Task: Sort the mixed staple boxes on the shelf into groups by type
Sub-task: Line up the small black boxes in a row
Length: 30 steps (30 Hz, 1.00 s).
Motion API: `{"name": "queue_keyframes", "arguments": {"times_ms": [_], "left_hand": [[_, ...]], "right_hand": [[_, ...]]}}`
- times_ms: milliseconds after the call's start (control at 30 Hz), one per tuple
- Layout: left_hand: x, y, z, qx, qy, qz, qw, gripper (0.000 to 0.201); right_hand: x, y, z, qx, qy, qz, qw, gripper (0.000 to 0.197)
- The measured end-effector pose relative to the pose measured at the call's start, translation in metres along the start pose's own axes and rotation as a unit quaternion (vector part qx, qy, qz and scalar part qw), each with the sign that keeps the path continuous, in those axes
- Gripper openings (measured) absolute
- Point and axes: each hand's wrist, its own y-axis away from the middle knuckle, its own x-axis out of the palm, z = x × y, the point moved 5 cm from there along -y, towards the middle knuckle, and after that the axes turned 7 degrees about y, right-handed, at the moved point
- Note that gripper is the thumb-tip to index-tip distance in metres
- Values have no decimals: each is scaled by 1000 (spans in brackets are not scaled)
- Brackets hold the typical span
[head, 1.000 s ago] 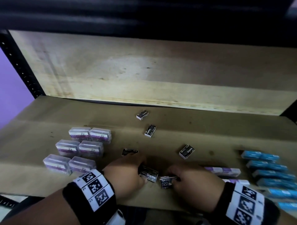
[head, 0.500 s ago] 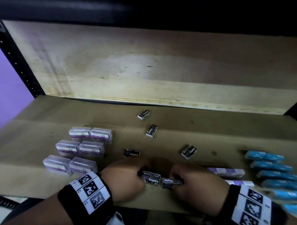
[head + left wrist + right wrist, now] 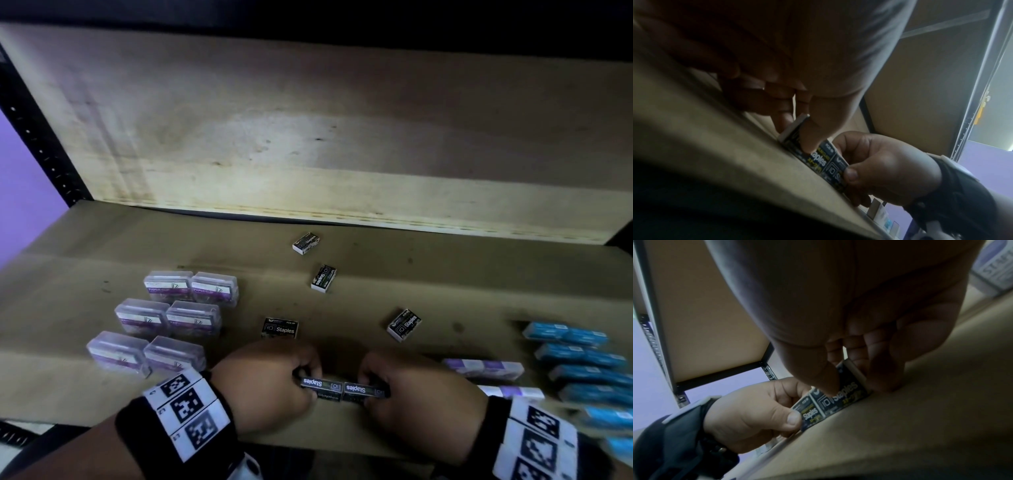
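Two black staple boxes stand on edge, end to end, near the shelf's front edge. My left hand (image 3: 301, 380) pinches the left black box (image 3: 320, 383) between thumb and fingers; the same box (image 3: 813, 155) shows in the left wrist view. My right hand (image 3: 380, 387) pinches the right black box (image 3: 363, 389), also seen as the right black box (image 3: 846, 392) in the right wrist view. Several more black staple boxes lie loose: one (image 3: 280, 328) just behind my left hand, one (image 3: 404, 323) behind my right, two farther back (image 3: 323, 277) (image 3: 306, 242).
Several clear purple-labelled boxes (image 3: 164, 322) sit grouped at the left. Blue boxes (image 3: 582, 363) line the right side, with two long purple-white boxes (image 3: 483, 368) beside them. The cardboard-covered shelf (image 3: 102, 257) has a wooden back panel (image 3: 308, 154) and a black upright (image 3: 37, 144) at the left.
Both hands turned their black boxes up onto edge and brought them together, end to end. The view shifted slightly downward.
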Motion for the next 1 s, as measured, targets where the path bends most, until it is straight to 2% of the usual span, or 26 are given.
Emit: {"name": "queue_keyframes", "arguments": {"times_ms": [800, 900, 1000], "left_hand": [[1, 3, 0, -15, 13, -1, 1000, 16], [1, 3, 0, -13, 6, 0, 1000, 22], [1, 4, 3, -15, 6, -2, 1000, 41]], "right_hand": [[-4, -2, 3, -2, -7, 9, 1000, 29], [-6, -1, 2, -9, -7, 17, 1000, 34], [-12, -1, -6, 16, -23, 18, 999, 53]]}}
